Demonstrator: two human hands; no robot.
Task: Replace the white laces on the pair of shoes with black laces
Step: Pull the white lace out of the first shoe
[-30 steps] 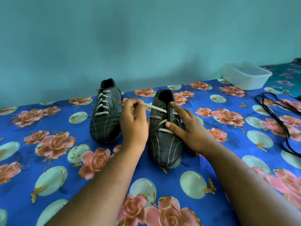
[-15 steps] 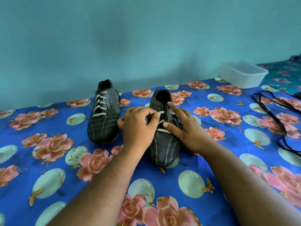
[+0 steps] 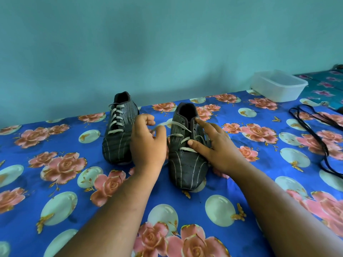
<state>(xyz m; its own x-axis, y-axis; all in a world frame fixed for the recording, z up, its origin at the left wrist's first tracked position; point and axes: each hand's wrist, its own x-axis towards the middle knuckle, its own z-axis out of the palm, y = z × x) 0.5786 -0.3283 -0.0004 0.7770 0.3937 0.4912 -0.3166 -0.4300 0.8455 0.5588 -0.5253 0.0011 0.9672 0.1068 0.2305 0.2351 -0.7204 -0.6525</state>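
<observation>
The right shoe (image 3: 187, 145) stands toe toward the camera on the flowered cloth (image 3: 55, 182), its white lace (image 3: 178, 127) partly undone near the top eyelets. A loose end of that lace runs leftward off the shoe to the left hand (image 3: 146, 143), which is raised beside the shoe with its back to the camera, wrist bent up, fingers (image 3: 148, 119) curled; thumb and fingers appear to pinch the lace end. The right hand (image 3: 213, 145) lies flat on the shoe's outer side, palm down, fingers straight and spread: the index finger points up along the eyelet row near the collar, the thumb presses across the lower lace crossings. Both forearms reach in from the bottom edge. The left shoe (image 3: 118, 130), fully laced in white, stands just beside the left hand. Black laces (image 3: 315, 138) lie in loops well apart at the right edge. A white tub (image 3: 278, 86) sits far right by the wall.
</observation>
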